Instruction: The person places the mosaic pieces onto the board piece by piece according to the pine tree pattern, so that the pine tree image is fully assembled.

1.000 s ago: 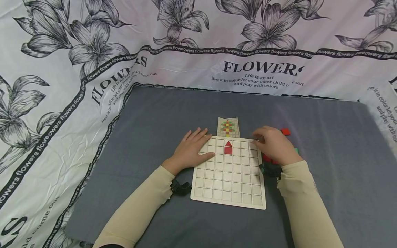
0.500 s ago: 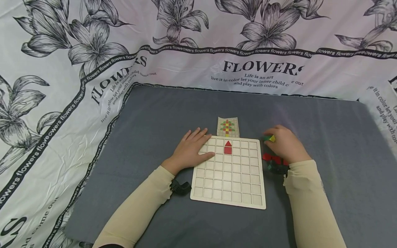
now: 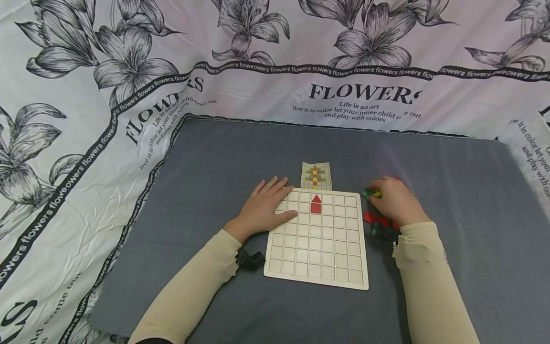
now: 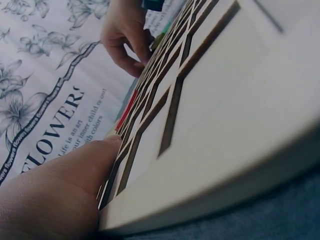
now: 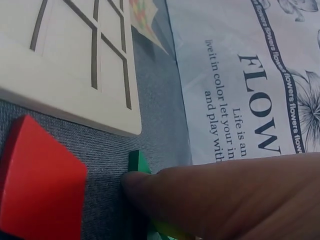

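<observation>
In the head view my left hand [image 3: 262, 211] lies with spread, straight fingers over the upper left edge of a pale gridded board [image 3: 315, 258]. Its thumb points inward across the squares. A red triangle piece [image 3: 316, 198] sits above a red square piece [image 3: 315, 208] in one column. Just off the board's upper right side, my right hand [image 3: 394, 199] has its fingers bent around a green block [image 5: 139, 161], pinching it low over the cloth. A yellow piece [image 3: 377, 194] shows beneath those fingers, which partly hide it.
A small pattern card [image 3: 315, 176] with a coloured tree design lies beyond the board's top edge. Several red blocks [image 3: 370, 218] lie right of the board, partly behind the right wrist's black camera mount [image 3: 384, 232]. Printed floral cloth [image 3: 258, 95] borders the grey surface [image 3: 232, 153].
My right hand has moved right from the board's upper right corner to the loose pieces; the green and yellow pieces by its fingers have tilted lower. My left hand has stayed put.
</observation>
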### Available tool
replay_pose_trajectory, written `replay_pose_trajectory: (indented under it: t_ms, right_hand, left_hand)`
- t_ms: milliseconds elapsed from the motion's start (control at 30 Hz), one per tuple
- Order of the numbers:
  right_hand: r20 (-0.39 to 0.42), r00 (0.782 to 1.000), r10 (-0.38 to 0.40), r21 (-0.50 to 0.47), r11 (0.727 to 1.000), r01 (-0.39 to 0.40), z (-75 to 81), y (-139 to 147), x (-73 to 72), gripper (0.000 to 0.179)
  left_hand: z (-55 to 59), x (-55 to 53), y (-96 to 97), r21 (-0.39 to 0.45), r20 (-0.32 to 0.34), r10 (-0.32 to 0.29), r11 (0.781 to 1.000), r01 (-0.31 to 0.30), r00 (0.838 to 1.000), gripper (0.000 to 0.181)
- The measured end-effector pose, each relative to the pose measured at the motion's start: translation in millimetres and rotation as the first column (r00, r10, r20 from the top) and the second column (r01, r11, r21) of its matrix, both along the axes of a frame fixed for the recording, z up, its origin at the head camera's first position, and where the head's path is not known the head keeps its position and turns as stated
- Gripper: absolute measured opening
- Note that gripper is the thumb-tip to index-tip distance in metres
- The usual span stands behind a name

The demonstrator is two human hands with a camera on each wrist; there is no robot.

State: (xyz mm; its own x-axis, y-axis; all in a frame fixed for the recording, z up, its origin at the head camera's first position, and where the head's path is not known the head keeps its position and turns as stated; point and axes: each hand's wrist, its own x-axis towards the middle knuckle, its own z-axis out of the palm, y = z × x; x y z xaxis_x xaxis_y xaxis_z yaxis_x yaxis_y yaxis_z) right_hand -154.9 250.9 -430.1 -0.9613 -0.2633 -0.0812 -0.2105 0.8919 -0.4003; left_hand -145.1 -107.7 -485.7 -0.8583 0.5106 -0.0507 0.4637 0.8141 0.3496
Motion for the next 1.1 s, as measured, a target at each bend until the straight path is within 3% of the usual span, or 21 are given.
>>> replay_pose_trajectory:
  t_ms: [667, 1100]
  right_hand:
    - [-0.066, 0.997, -0.041, -0.051, 0.998, 0.038, -0.2, -8, 2.8, 0.029]
    - [-0.076, 0.997, 0.022, -0.100, 0.995, -0.030, 10.3, -38, 11.1, 0.027]
  left_hand:
    - [2.4, 0.6, -0.3, 0.008, 0.011, 0.001, 1.000, -0.001, 1.000, 0.080]
    - [0.9, 0.2, -0.5, 0.003, 0.003, -0.001, 1.000, 0.001, 1.000, 0.079]
